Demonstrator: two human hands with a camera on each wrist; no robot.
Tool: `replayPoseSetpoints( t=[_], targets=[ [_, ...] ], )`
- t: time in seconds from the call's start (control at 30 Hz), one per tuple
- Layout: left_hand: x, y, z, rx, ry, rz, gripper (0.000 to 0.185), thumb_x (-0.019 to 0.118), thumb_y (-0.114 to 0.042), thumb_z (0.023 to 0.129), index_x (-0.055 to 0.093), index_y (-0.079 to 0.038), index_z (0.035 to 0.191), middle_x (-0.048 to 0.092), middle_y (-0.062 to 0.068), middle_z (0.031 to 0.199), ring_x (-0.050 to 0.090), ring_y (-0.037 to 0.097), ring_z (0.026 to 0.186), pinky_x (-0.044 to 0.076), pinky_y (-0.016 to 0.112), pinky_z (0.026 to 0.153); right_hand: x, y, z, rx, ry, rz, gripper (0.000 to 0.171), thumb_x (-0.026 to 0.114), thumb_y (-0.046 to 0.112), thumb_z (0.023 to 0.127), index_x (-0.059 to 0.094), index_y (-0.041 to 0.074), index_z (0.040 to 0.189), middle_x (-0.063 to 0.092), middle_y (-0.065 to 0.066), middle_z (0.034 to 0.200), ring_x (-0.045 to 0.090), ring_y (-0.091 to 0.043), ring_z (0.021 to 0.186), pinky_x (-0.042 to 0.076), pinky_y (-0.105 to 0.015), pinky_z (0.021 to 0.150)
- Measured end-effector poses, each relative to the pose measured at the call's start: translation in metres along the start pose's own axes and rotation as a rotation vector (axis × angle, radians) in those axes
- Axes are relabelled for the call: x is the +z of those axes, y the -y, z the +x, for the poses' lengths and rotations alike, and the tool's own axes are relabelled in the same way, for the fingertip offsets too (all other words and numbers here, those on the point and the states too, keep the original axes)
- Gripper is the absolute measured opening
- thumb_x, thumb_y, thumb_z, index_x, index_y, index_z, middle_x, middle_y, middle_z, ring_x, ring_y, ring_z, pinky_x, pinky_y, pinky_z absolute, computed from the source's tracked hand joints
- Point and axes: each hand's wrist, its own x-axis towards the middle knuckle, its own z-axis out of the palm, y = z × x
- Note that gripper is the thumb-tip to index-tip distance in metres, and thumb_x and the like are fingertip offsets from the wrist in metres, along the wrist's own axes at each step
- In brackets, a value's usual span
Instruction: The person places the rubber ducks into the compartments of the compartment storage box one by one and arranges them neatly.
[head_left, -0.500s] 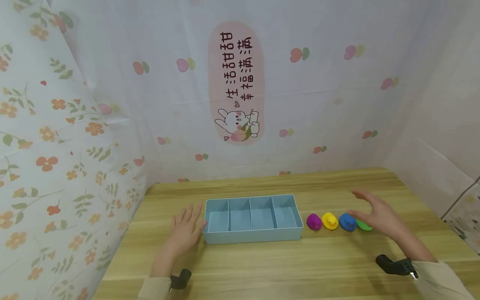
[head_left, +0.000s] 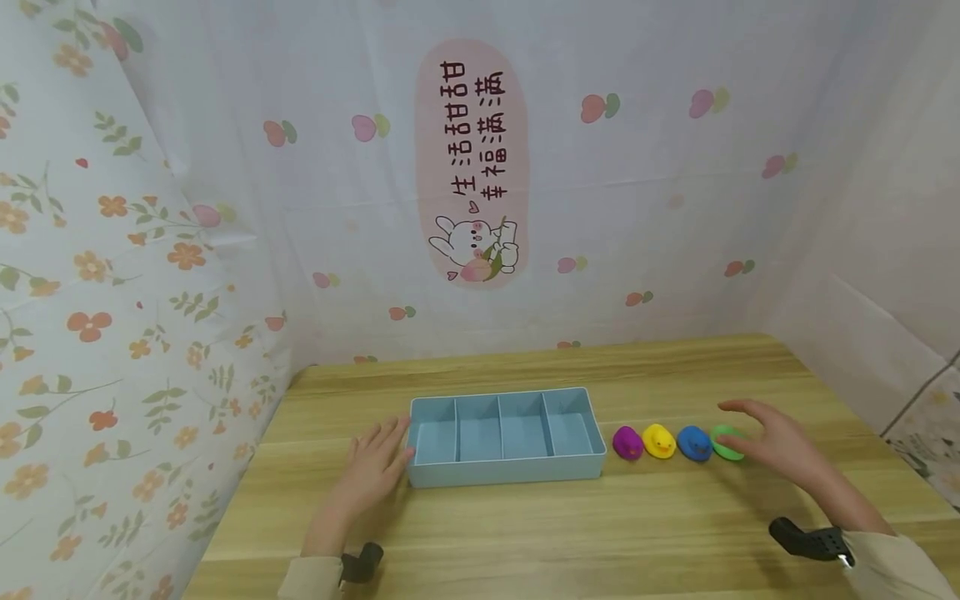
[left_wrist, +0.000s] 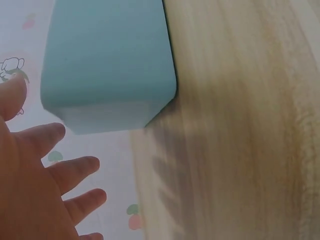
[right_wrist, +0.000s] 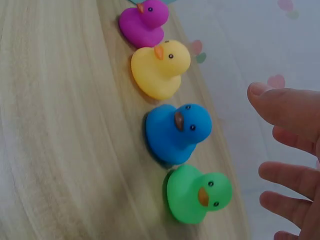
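Table (head_left: 675,517): pale wood-grain top with long streaked lines, smooth with a low satin sheen. Tray (head_left: 506,477): light blue plastic, matt and even-walled, with thin moulded dividers of the same material. Four ducks in a row to its right, all soft-looking rubbery plastic with a smooth, faintly glossy skin: purple duck (right_wrist: 144,23), yellow duck (right_wrist: 160,68), blue duck (right_wrist: 176,132), green duck (right_wrist: 196,195), each with a painted orange beak and small glossy black eye dots. Backdrop (head_left: 675,208): thin white printed sheeting, matt, creased and lightly wrinkled. Left side wall (head_left: 112,333): floral printed sheeting of like finish.
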Motion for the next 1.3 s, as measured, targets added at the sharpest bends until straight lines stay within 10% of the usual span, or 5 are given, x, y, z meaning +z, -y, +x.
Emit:
replayPoseSetpoints(
  t=[1.3],
  targets=[
    [0.018,0.005,0.003,0.055,-0.087,-0.025,0.067,0.057,-0.036,0.095,0.032,-0.005,0.149,0.033,0.016,0.154,0.035,0.048,0.136,0.008,0.075,0.108,0.030,-0.060,-0.007,0.100,-0.017,0.038,0.056,0.073,0.025,0.084,0.054,-0.007,0.126,0.048,-0.040,0.129,0.041,-0.060,0.115,0.035,-0.071,0.086]
  ],
)
